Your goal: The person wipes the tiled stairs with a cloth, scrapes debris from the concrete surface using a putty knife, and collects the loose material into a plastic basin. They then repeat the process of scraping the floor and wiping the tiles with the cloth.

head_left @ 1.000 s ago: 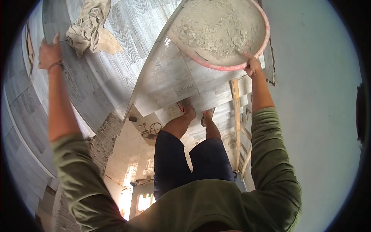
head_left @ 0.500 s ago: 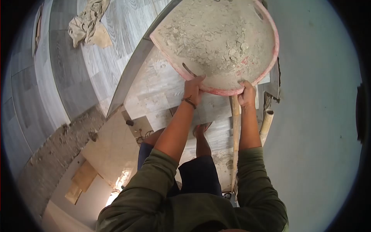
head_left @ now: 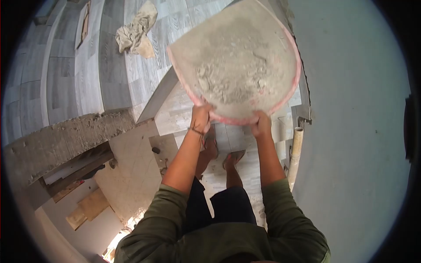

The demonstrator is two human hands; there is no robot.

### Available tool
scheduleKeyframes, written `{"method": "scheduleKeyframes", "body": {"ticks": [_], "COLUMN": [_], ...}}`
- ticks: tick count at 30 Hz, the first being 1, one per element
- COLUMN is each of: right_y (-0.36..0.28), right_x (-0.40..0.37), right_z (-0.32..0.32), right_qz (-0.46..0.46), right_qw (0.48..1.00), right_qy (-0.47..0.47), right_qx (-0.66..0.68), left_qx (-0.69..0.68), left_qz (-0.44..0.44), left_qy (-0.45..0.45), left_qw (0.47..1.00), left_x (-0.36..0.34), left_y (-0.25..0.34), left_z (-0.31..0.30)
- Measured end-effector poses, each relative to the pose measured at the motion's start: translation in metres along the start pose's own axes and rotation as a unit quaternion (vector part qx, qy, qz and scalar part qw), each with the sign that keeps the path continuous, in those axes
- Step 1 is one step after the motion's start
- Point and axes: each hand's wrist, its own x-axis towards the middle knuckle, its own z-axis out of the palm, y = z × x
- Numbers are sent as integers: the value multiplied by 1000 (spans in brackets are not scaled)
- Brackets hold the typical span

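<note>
Held out in front of me is a wide scoop pan (head_left: 184,49) with a pink rim, straight along its far left edge and rounded toward me. Grey crumbly rubble and dust (head_left: 232,83) lie inside it, slightly blurred. My left hand (head_left: 202,117) grips the near rim at the left, fingers wrapped around it. On the same rim, farther right, my right hand (head_left: 262,123) is closed too. Both hands' fingertips are partly hidden by the pan.
Wood-look tiles (head_left: 72,83) cover the raised floor at left, where a crumpled cloth (head_left: 137,33) lies. A rough cement edge (head_left: 79,131) drops to a lower level with boards (head_left: 94,204). A bamboo pole (head_left: 296,153) stands along the grey wall (head_left: 351,131).
The pan has shifted left and a little toward me, both hands moving with it. Its rubble now lies more bunched toward the near half. My feet show more clearly below.
</note>
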Motion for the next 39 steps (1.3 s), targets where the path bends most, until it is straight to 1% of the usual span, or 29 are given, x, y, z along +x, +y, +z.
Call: {"method": "scheduleKeyframes", "body": {"ticks": [1,3,4,5,6,8,9,10,11,12,13,14,15,17,19,21,22,23,24,25,26,28,31,33,34,35,37,38,39], "right_y": [10,22,10,-4,-10,-24,-44,-65,-79,-92,-92,-86,-82,-66,-26,9,33,53,63,81,82,110,141,152,157,161,166,178,194], "right_x": [6,-13,-21,-29,-37,-32,-23,-12,1,15,7,-9,-23,-58,-78,-103,-107,-118,-136,-144,-158,-155,-122,-95,-82,-72,-50,-41,-28], "right_z": [-8,-34,-23,-9,-4,-22,-30,-39,-48,-48,-51,-55,-58,-74,-116,-170,-209,-243,-256,-285,-282,-315,-339,-328,-316,-299,-270,-281,-303], "right_qz": [12,41,39,36,39,-20,-23,-23,-3,9,-17,-40,-65,-66,-73,17,6,-2,41,38,63,85,87,86,87,95,100,91,79], "right_qw": [999,997,996,994,991,991,991,992,991,985,977,967,953,939,924,935,932,928,925,926,920,897,852,865,873,867,857,859,862], "right_qy": [-27,-59,-81,-104,-121,-127,-128,-124,-111,-111,-110,-107,-108,-93,-38,27,33,41,91,100,135,189,196,205,209,206,202,207,211], "right_qx": [17,8,-6,-18,-32,38,14,-10,-71,-132,-181,-228,-277,-324,-373,-352,-361,-370,-367,-361,-361,-392,-478,-449,-433,-443,-463,-459,-455], "left_qx": [6,68,99,73,60,38,36,78,137,115,139,164,155,140,148,184,147,138,154,190,187,194,227,219,244,271,245,230,256], "left_qz": [5,-78,-112,-83,-59,-16,-25,-69,-105,-74,-90,-108,-126,-162,-217,-275,-328,-355,-349,-377,-358,-407,-399,-351,-342,-335,-353,-363,-376], "left_qy": [2,27,30,9,18,39,4,32,3,-29,-14,1,39,117,108,105,95,103,88,121,113,115,149,200,204,205,232,245,242], "left_qw": [1000,994,988,994,996,998,999,994,985,990,986,981,979,970,959,938,928,919,920,898,908,885,876,888,884,878,873,869,857], "left_x": [-6,-1,7,-1,-11,-30,-34,-28,-30,-52,-58,-64,-75,-108,-142,-171,-183,-196,-206,-215,-223,-226,-219,-208,-200,-192,-162,-152,-144], "left_y": [4,4,5,8,4,-1,-5,-12,-2,19,19,21,14,-2,-7,-22,-29,-39,-60,-65,-89,-108,-164,-181,-196,-210,-213,-215,-219], "left_z": [-2,-25,-30,-25,-31,-54,-84,-129,-146,-110,-124,-146,-169,-216,-231,-255,-274,-276,-301,-288,-307,-297,-338,-341,-369,-397,-405,-406,-408]}}
